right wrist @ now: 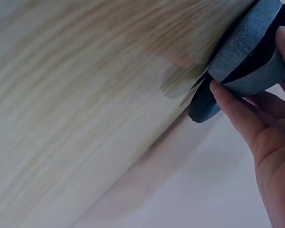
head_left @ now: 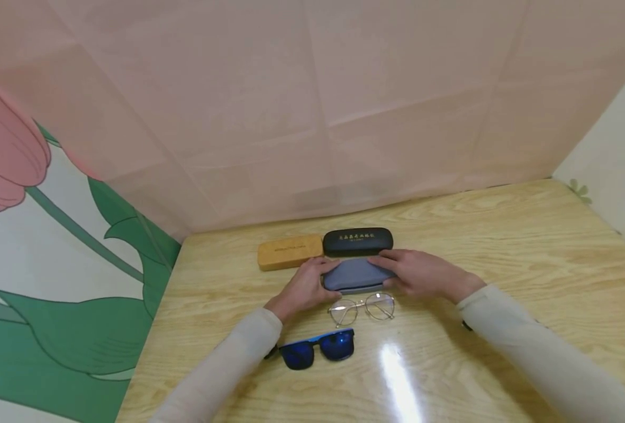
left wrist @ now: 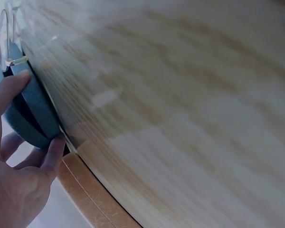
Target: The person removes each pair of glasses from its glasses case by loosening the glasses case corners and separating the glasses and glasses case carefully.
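Note:
Both hands hold a blue-grey glasses case [head_left: 356, 275] at its two ends on the wooden table. My left hand [head_left: 306, 284] grips the left end, its thumb at the front edge and its fingers at the end and back. At the right end, my right hand [head_left: 422, 274] grips it in a similar way. A dark gap runs between lid and base of the case [right wrist: 241, 50] in the right wrist view. Just in front lie thin-rimmed eyeglasses [head_left: 361, 303]. Sunglasses [head_left: 299, 356] with dark blue lenses rest nearer, by the left sleeve.
Behind the held case, a tan glasses case [head_left: 290, 250] and a black one [head_left: 357, 241] with gold lettering lie side by side. A pink cloth [head_left: 323, 117] hangs along the table's back edge. Walls stand left and right.

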`<control>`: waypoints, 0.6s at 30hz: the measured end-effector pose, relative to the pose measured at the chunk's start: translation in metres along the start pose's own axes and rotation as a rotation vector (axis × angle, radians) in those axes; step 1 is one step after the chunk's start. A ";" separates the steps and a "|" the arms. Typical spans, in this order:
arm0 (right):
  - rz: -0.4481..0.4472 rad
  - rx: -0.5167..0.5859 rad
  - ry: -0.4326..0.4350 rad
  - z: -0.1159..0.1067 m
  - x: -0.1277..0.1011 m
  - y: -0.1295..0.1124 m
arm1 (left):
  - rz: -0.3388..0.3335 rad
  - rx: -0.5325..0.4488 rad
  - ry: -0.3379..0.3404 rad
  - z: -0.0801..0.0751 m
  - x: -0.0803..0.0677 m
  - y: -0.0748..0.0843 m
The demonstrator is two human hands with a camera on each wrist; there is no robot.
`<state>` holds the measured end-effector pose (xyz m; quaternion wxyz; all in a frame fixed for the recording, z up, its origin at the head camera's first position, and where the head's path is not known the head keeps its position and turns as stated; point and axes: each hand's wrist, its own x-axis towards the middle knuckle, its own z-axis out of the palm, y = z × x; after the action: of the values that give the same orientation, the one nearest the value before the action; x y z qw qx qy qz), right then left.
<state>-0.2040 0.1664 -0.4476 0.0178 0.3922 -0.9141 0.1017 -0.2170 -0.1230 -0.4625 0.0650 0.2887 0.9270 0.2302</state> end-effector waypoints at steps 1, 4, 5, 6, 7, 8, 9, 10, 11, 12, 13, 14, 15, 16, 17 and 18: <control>-0.001 -0.001 -0.001 0.000 0.000 0.000 | 0.001 -0.001 0.003 0.000 0.000 0.000; 0.003 -0.006 -0.006 0.001 -0.001 0.001 | -0.006 -0.010 0.001 -0.001 -0.001 0.000; 0.005 -0.005 -0.005 0.001 -0.001 0.002 | -0.006 -0.012 0.002 -0.001 -0.001 0.000; 0.007 -0.006 -0.005 0.002 -0.001 0.002 | -0.003 -0.013 0.005 -0.001 -0.001 -0.001; 0.007 -0.005 -0.003 0.002 -0.001 0.003 | -0.004 -0.015 0.008 -0.001 0.000 -0.001; 0.010 -0.003 -0.003 0.002 -0.001 0.003 | -0.001 -0.018 0.013 0.000 0.000 -0.001; 0.013 0.001 -0.006 0.002 -0.001 0.004 | 0.003 -0.018 0.019 0.000 0.000 -0.002; 0.019 0.010 -0.010 0.002 -0.001 0.005 | 0.007 -0.020 0.024 0.000 0.001 -0.002; 0.025 0.025 -0.013 0.002 0.000 0.006 | 0.010 -0.022 0.028 0.000 0.001 -0.002; 0.032 0.042 -0.020 0.001 0.000 0.007 | 0.013 -0.022 0.031 0.000 0.001 -0.002; 0.040 0.063 -0.031 0.001 0.000 0.008 | 0.013 -0.022 0.031 0.000 0.001 -0.002; 0.049 0.089 -0.044 0.000 0.001 0.009 | 0.015 -0.023 0.031 0.000 0.002 -0.002; 0.052 0.112 -0.055 0.000 0.001 0.011 | 0.013 -0.025 0.028 0.000 0.001 -0.001; 0.052 0.137 -0.065 -0.001 0.002 0.012 | 0.009 -0.025 0.024 0.000 0.001 -0.001; 0.050 0.159 -0.074 -0.002 0.003 0.014 | 0.005 -0.025 0.022 -0.001 0.001 0.000; 0.048 0.179 -0.083 -0.003 0.004 0.015 | 0.003 -0.027 0.021 -0.001 0.001 0.000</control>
<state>-0.2181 0.1741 -0.4470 -0.0576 0.3741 -0.9104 0.1670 -0.2178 -0.1229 -0.4620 0.0589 0.2866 0.9241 0.2457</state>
